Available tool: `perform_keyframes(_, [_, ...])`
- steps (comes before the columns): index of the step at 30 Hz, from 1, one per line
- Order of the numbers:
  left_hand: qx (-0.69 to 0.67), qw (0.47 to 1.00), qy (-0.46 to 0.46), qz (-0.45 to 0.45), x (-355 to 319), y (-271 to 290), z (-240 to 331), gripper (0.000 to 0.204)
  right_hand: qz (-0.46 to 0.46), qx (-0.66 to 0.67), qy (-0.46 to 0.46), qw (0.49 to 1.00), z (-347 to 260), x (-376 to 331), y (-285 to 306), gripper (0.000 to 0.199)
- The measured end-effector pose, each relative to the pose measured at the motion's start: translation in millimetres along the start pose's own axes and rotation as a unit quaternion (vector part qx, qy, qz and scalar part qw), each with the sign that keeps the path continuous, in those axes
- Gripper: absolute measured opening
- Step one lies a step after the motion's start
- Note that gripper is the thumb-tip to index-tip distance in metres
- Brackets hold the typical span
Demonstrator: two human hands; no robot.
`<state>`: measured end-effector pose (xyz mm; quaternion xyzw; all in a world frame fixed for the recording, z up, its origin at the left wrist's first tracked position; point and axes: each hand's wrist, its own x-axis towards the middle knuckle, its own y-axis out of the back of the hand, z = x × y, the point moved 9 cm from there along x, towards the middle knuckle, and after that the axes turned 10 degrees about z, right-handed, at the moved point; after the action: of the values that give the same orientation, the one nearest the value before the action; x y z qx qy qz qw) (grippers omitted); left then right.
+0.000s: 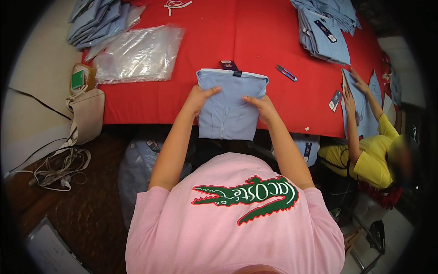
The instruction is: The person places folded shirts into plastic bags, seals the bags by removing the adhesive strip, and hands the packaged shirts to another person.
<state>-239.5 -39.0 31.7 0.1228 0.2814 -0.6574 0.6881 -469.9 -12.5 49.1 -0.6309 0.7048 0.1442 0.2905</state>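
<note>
A folded light-blue shirt (230, 102) lies at the front edge of the red table, its buttoned lower part hanging slightly past the edge. My left hand (199, 97) grips its left side, thumb on top of the cloth and fingers hidden beneath. On the opposite side my right hand (261, 106) holds it the same way, thumb pointing inward. A dark hang tag (228, 65) sticks out beyond the shirt's far edge, beside a small dark neck label. Blue thread snips (286, 73) rest on the table to the right of the shirt.
Clear plastic bags (139, 54) and a stack of folded blue garments (98, 20) occupy the left side. More blue shirts (321, 34) are piled far right. A co-worker in yellow (376, 153) handles blue cloth at right. Cables (61, 169) hang at left.
</note>
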Motion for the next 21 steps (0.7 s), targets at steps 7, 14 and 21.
perform_keyframes(7, [-0.004,0.998,0.047,-0.029,-19.8,6.9,-20.3,0.064,0.048,-0.119,0.021,0.992,-1.2,6.2,6.8,0.050])
perform_keyframes(14, [-0.120,0.965,0.012,-0.232,-38.9,14.5,-17.4,0.112,-0.184,-0.172,0.068,0.965,-14.0,-69.4,-6.7,0.047])
perform_keyframes(21, [0.393,0.838,-0.368,0.091,-5.3,9.6,56.3,0.047,-0.182,-0.165,0.232,0.941,-21.8,-80.5,-9.3,0.040])
